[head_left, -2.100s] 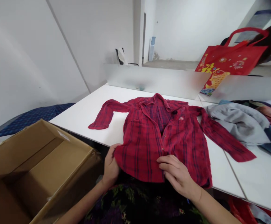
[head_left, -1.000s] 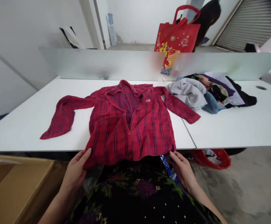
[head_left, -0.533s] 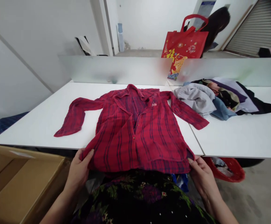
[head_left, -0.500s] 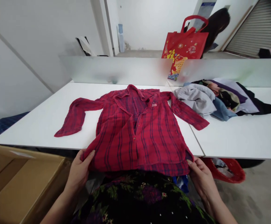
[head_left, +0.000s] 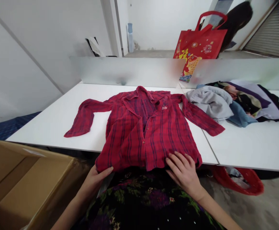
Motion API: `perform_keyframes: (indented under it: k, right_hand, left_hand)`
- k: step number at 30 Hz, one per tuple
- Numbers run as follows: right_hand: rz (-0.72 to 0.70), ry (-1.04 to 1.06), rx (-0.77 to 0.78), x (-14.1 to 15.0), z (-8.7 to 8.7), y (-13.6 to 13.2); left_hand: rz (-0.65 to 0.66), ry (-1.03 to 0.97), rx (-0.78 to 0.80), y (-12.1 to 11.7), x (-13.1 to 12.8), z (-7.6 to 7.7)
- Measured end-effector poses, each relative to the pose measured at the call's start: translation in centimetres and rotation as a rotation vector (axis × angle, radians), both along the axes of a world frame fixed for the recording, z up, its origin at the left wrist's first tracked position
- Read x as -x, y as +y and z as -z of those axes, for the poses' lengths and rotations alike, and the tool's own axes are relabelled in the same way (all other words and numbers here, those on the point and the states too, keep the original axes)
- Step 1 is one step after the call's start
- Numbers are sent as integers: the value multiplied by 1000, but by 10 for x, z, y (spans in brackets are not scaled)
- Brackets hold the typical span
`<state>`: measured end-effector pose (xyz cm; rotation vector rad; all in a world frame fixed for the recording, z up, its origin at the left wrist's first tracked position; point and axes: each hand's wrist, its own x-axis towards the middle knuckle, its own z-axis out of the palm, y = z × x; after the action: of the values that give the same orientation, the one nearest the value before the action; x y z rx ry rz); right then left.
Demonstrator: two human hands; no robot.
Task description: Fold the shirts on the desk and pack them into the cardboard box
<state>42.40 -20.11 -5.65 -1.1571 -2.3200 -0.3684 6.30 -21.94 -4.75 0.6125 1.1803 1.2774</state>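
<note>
Shirt [head_left: 161,137], red plaid, lies front up on the table [head_left: 250,145], centre of the frame, its body running from collar [head_left: 141,92], above centre, to hem [head_left: 151,166], lower centre. It extends up-frame from both hands. Left hand [head_left: 95,179] grasps the hem's lower-left corner; right hand [head_left: 184,174] rests unclenched, fingers spread on cloth right of centre, nearer the front opening [head_left: 144,148].
</note>
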Motion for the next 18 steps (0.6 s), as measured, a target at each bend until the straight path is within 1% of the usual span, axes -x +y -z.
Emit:
perform_keyframes:
  k: [4,7,12,15,18]
  right_hand:
    - [-31,-5,-46,10,10,15]
    - [-89,45,-99,10,7,16]
    - [-198,79,-146,3,-3,10]
    - [-244,40,-144,-3,1,8]
    - [-244,-7,-113,-8,9,8]
  left_hand:
    - [-64,48,-13,-2,3,-1]
    - [-90,49,14,-3,6,0]
    - [-80,88,97,-3,12,9]
    - [-27,163,135,1,19,17]
    - [26,234,127,5,24,21]
